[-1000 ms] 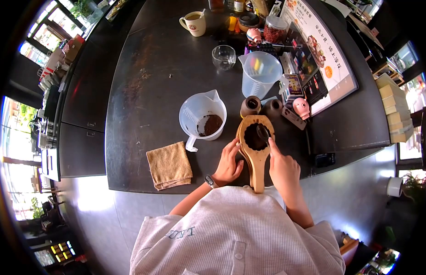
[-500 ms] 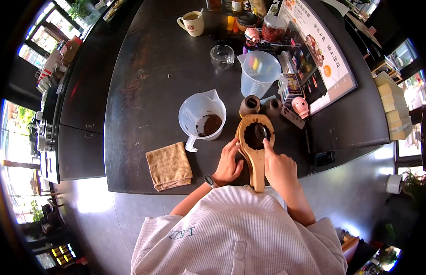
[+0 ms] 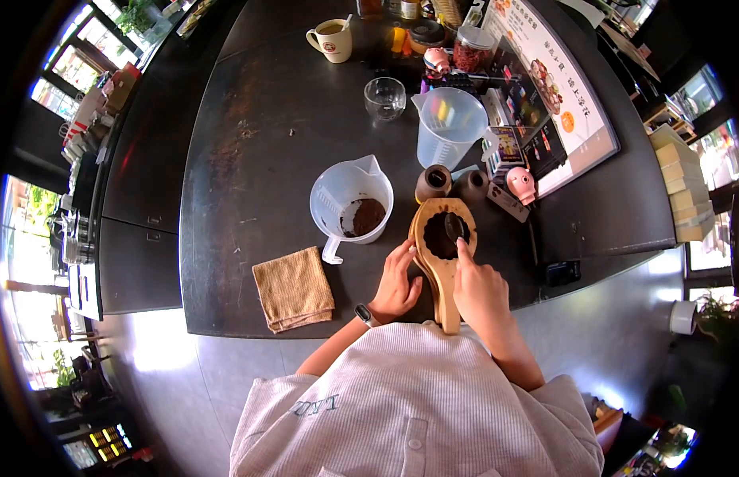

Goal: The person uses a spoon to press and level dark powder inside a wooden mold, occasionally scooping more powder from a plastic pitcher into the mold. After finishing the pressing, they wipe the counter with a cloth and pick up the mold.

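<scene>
Over the wooden scoop (image 3: 442, 262), right hand (image 3: 481, 290) grip apparently pinches spoon (image 3: 453, 229).

We are pressing a spoon (image 3: 454, 229) into the dark grounds of a wooden scoop (image 3: 442, 262) with our right hand (image 3: 479, 288), while our left hand (image 3: 397, 280) is steadying the scoop's left edge; a jug (image 3: 349, 205) is standing just left.

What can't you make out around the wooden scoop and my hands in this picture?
- Head view: right hand covers its grip on the spoon; only the bowl shows.
- Left hand hides the wooden scoop edge beneath it.
- The two small dark pots: contents too small to tell.
</scene>
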Tool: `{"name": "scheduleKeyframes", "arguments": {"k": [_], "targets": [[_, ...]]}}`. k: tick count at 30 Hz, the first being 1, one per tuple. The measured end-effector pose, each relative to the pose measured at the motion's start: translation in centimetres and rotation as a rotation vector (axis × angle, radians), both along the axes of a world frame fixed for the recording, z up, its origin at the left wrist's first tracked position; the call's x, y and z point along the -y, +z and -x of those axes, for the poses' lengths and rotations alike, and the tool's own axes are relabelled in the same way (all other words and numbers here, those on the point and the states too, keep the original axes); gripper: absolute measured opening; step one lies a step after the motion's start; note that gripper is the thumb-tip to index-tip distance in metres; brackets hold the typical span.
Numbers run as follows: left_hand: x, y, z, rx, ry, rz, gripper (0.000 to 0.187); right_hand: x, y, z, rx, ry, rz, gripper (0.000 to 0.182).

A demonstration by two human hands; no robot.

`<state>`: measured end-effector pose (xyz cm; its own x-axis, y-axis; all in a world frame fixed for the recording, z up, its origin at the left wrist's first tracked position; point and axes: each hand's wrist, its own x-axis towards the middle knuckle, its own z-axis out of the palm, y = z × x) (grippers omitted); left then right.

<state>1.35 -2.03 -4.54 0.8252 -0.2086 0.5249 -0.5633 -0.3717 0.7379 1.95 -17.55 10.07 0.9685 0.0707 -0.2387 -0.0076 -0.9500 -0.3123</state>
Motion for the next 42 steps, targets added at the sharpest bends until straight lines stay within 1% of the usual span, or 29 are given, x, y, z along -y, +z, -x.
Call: {"name": "scheduleKeyframes", "arguments": {"k": [10, 16, 19, 22, 25, 27, 29, 31, 32, 35, 36, 37, 38, 39, 40, 42], "targets": [[0.0, 0.0, 0.0, 0.007, -0.001, -0.022, 0.063, -0.4, 0.1, -0.2, 0.032, 0.004, 0.034, 0.041], [0.0, 0.0, 0.0, 0.004, -0.008, -0.020, 0.063, -0.5, 0.1, -0.6, -0.005, -0.009, 0.006, 0.038], [0.0, 0.3, 0.0, 0.002, -0.012, -0.019, 0.063, 0.1, 0.5, -0.4, 0.030, -0.046, -0.049, 0.036], [-0.1, 0.3, 0.0, 0.007, -0.006, -0.021, 0.064, 1.8, 0.7, -0.2, 0.062, -0.036, -0.167, 0.035], [-0.1, 0.0, 0.1, -0.010, -0.015, 0.004, 0.066, 3.2, 0.9, -0.3, 0.034, -0.011, -0.251, 0.034], [-0.1, 0.0, 0.3, -0.022, -0.014, 0.027, 0.066, 4.1, 0.5, -0.5, 0.057, 0.047, -0.251, 0.034], [0.2, 0.6, 0.6, -0.067, 0.007, 0.074, 0.069, 5.1, 0.1, -0.9, 0.035, 0.098, -0.245, 0.036], [0.4, 1.6, 1.3, -0.113, 0.053, 0.090, 0.071, 6.0, -0.3, -1.3, 0.106, 0.159, -0.217, 0.032], [0.4, 1.9, 1.3, -0.145, 0.049, 0.071, 0.080, 6.5, -0.8, -1.7, 0.140, 0.205, -0.225, 0.030], [1.8, 3.8, 1.4, -0.273, 0.063, 0.087, 0.090, 7.7, -1.3, -3.0, 0.164, 0.334, -0.187, 0.023], [2.1, 3.4, 1.2, -0.328, 0.031, 0.052, 0.097, 8.1, -1.6, -3.5, 0.177, 0.357, -0.185, 0.022], [2.5, 3.0, 0.9, -0.341, 0.034, 0.107, 0.098, 8.3, -1.6, -3.9, 0.192, 0.380, -0.181, 0.021], [3.0, 2.7, 0.6, -0.353, 0.035, 0.162, 0.099, 8.2, -0.5, -4.3, 0.090, 0.348, -0.165, 0.020], [3.3, 2.3, 0.3, -0.366, 0.034, 0.216, 0.099, 8.5, -0.6, -4.6, 0.073, 0.340, -0.177, 0.019], [3.3, 2.2, 0.0, -0.346, 0.040, 0.176, 0.101, 8.8, -0.7, -4.9, 0.055, 0.330, -0.188, 0.018], [3.4, 2.1, -0.3, -0.373, 0.017, 0.237, 0.103, 9.1, -0.5, -5.5, 0.021, 0.307, -0.184, 0.017]]}}
